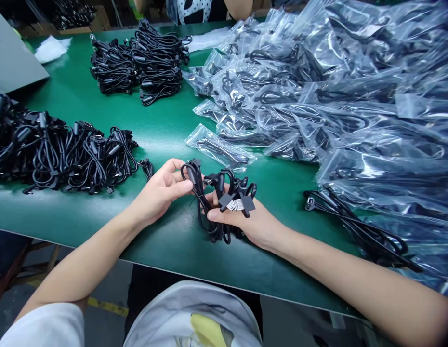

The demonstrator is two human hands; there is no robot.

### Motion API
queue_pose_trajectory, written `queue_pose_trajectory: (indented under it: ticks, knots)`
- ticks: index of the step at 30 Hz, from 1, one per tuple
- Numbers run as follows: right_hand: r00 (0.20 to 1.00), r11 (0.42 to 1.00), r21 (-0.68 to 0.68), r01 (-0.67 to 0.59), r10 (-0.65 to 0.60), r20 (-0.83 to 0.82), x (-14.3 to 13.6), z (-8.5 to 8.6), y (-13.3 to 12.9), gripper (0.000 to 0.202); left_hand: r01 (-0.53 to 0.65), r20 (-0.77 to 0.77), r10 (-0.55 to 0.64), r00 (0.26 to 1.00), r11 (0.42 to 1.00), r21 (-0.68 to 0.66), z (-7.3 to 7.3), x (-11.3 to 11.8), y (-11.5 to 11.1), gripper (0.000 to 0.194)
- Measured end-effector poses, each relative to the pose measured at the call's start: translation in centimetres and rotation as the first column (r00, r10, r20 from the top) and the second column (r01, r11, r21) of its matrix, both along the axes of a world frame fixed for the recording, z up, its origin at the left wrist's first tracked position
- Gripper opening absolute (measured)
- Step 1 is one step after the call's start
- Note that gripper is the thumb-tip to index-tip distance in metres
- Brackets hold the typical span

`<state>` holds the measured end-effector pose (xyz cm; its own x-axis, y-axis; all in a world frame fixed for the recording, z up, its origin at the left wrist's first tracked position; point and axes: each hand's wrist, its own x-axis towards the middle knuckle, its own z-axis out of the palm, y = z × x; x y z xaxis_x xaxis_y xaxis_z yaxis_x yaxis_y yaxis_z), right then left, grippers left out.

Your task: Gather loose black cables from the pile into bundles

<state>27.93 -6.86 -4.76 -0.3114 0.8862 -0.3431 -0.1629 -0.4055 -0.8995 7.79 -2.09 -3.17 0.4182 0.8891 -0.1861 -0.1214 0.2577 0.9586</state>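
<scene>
Near the table's front edge, my right hand [242, 214] is closed around several coiled black cables [220, 185], with metal USB plugs showing near the thumb. My left hand [168, 185] pinches one black cable coil [195, 180] between thumb and fingers, at the left side of the bunch. The coil touches the others. A small black cable end [147, 168] lies just behind my left wrist. Beyond my hands, a single bagged cable [222, 148] lies flat on the table.
Coiled cables [83, 156] are heaped at the left on the green table [159, 120], with stacked cable bundles [151, 62] at the back. Bagged cables [318, 96] pile over the right side. Loose cables [357, 224] lie near my right forearm. A person [205, 10] is across the table.
</scene>
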Motion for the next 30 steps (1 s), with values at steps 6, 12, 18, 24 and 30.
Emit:
queue_pose_trajectory:
  ticks: [6, 12, 18, 24, 30]
  knots:
    - [0.987, 0.993, 0.119, 0.025, -0.043, 0.153, 0.2, 0.7, 0.3, 0.023, 0.012, -0.055, -0.010, 0.998, 0.999, 0.036, -0.4, -0.2, 0.3, 0.038]
    - [0.950, 0.964, 0.239, -0.118, 0.040, 0.308, 0.4, 1.8, 0.4, 0.017, -0.012, -0.099, 0.020, 0.995, 0.996, 0.086, -0.6, -0.2, 0.3, 0.037]
    - [0.940, 0.950, 0.285, -0.129, 0.026, 0.340, 0.3, 1.3, 0.0, 0.015, -0.024, -0.157, 0.045, 0.987, 0.991, 0.133, -0.4, -0.2, 0.1, 0.027]
    - [0.956, 0.942, 0.309, -0.135, 0.042, 0.290, 0.2, 0.6, -0.6, 0.013, -0.043, -0.162, 0.063, 0.985, 0.992, 0.121, -0.2, -0.1, 0.0, 0.034]
    - [0.944, 0.938, 0.321, -0.128, 0.015, 0.331, 0.1, 0.7, -0.5, 0.013, -0.056, -0.264, 0.102, 0.959, 0.983, 0.176, 0.6, -0.3, -0.1, 0.032]
